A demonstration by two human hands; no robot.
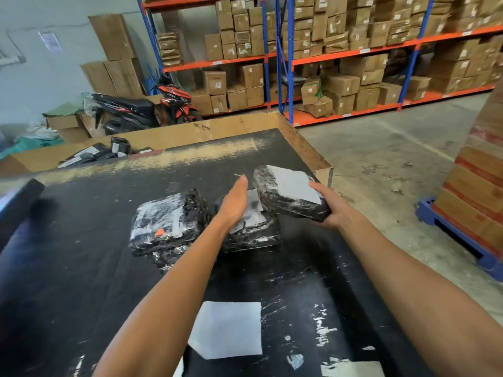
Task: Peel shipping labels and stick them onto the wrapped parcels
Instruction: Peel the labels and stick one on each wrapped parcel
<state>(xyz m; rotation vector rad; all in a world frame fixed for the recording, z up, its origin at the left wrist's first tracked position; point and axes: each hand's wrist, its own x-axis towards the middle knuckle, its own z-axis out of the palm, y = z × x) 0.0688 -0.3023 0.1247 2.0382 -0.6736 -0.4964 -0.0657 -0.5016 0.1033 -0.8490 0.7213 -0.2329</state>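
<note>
Right under your arms, a white label sheet lies flat on the black table. It looks blank from here. No words on it can be read.

Your right hand grips a black wrapped parcel by its near end, thumb on top and fingers curled under. You hold it up off the table, tilted. Its long side runs away from you and to the left. A white label is already on its top face. The writing on it is too faint to read.

Your left hand is open with straight fingers, edge-on, just beside the parcel's left side. It hangs over a second parcel on the table, which also has a white label. A third parcel lies to the left, with a small orange mark on it.

Your left hand is nearest the label on the held parcel. I think you will press it flat next, so your palm must go right and down onto the top face.
</note>
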